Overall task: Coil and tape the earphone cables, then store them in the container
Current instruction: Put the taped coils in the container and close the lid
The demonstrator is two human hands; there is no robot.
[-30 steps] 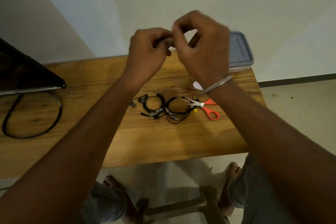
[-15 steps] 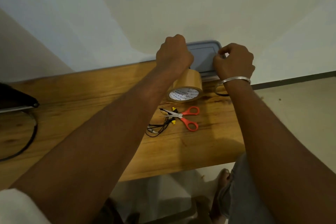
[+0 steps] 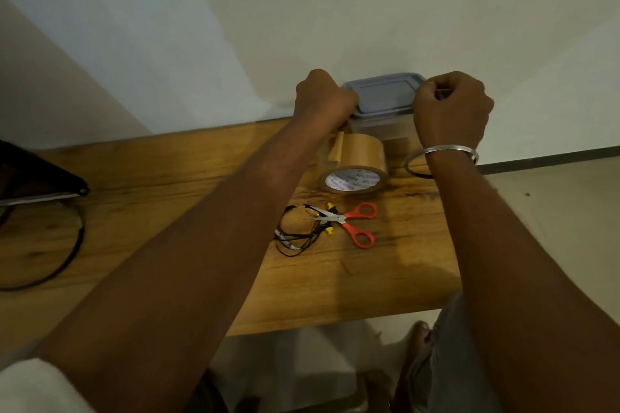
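A clear plastic container with a grey-blue lid (image 3: 382, 94) stands at the table's far edge against the wall. My left hand (image 3: 323, 95) grips the lid's left edge and my right hand (image 3: 451, 107) grips its right corner, fingers curled. A dark cable loop (image 3: 413, 171) lies on the wood under my right wrist. Loose black earphone cables (image 3: 297, 236) with yellow tips lie nearer me, partly hidden by my left forearm.
A roll of brown tape (image 3: 355, 157) lies on its side just in front of the container. Orange-handled scissors (image 3: 352, 221) rest beside the cables. A dark flat device (image 3: 33, 174) and a thick black cable (image 3: 72, 255) sit at the wooden table's (image 3: 167, 198) left.
A second ago both hands held a cable together in the air. They have since moved out to the container and now grip its lid; the tape roll has come into view.
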